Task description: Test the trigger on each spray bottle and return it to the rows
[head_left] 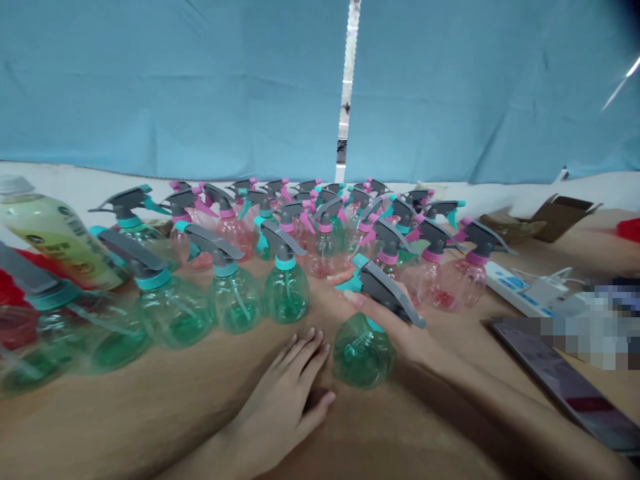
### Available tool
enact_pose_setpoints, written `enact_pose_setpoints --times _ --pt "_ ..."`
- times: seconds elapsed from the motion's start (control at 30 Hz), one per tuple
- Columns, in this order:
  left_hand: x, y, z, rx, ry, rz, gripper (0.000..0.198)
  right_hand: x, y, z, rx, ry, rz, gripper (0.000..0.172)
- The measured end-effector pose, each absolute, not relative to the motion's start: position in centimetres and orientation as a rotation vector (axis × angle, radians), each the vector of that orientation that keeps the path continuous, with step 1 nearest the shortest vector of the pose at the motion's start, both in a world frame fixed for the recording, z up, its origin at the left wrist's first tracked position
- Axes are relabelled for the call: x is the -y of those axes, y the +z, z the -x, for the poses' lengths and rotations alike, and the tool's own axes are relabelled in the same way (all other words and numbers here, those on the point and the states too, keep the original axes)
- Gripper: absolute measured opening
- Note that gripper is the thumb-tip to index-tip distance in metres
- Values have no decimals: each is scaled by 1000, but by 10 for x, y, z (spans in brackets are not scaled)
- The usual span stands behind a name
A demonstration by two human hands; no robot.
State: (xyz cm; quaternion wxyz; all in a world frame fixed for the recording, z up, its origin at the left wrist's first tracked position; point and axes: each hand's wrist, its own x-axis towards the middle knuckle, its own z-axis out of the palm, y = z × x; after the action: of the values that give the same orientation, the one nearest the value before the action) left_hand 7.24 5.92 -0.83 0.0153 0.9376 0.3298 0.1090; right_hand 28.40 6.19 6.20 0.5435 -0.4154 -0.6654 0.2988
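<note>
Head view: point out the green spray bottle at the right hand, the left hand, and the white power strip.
Green spray bottle point(364, 358): head view, on its round body.
Left hand point(281, 393): head view, on the back of the hand.
White power strip point(522, 293): head view, on its top face.

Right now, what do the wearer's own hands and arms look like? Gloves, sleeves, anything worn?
Left hand and right hand: both bare, no gloves, slim fingers. Left forearm and right forearm: no sleeve in view. No watch, bracelet or cable seen on either; blur hides any fine markings.
</note>
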Motion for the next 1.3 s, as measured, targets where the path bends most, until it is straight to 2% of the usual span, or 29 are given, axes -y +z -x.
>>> enact_pose_setpoints --times 0.1,0.33,0.6,0.83,1.3 --pt "-60 -8 -72 -1019 353 -2911 53 -64 58 -284 1562 773 967 26" --pt "-60 -8 -71 -1014 365 -2889 53 -69 55 -283 1528 825 897 22" --pt "-60 -9 -72 -1023 366 -2890 53 -69 51 -285 1517 868 913 31" --pt "-59 -8 -72 -1016 367 -2897 53 -67 52 -286 1536 814 957 19" --pt "-60 -7 -74 -1030 363 -2931 53 -66 50 -289 1490 783 1056 24"
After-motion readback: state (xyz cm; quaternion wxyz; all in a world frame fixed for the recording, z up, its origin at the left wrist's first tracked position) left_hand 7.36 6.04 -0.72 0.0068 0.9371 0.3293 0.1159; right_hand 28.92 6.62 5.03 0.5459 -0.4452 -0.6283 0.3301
